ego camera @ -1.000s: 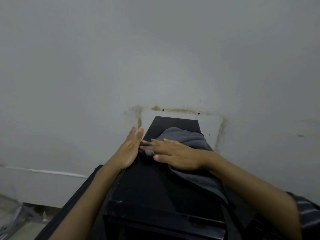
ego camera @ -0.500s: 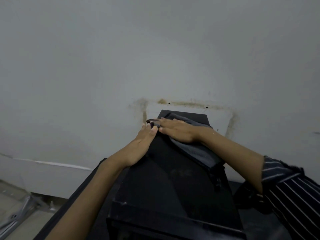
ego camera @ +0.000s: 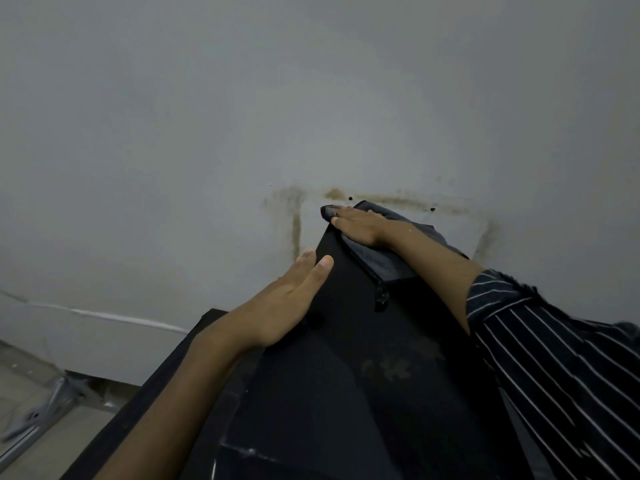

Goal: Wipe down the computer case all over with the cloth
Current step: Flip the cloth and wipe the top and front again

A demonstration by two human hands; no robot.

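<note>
The black computer case [ego camera: 353, 368] stretches away from me towards the wall, its top panel facing up. A dark grey cloth [ego camera: 381, 259] lies over the far end of that panel. My right hand [ego camera: 362, 227] presses flat on the cloth at the case's far left corner, fingers straight; a bit of cloth sticks out past the fingertips. My left hand [ego camera: 287, 303] rests flat against the case's left edge, fingers straight, nearer to me than the right hand. A striped sleeve covers my right forearm.
A grey wall [ego camera: 242, 116] with a brownish stained outline stands right behind the case's far end. A black surface [ego camera: 145, 400] lies under the case at the left. Pale floor and a metal bracket [ego camera: 45, 414] show at lower left.
My right hand has slid the cloth from the middle of the top panel to its far left corner. My left hand has stayed on the left edge, now behind the right hand.
</note>
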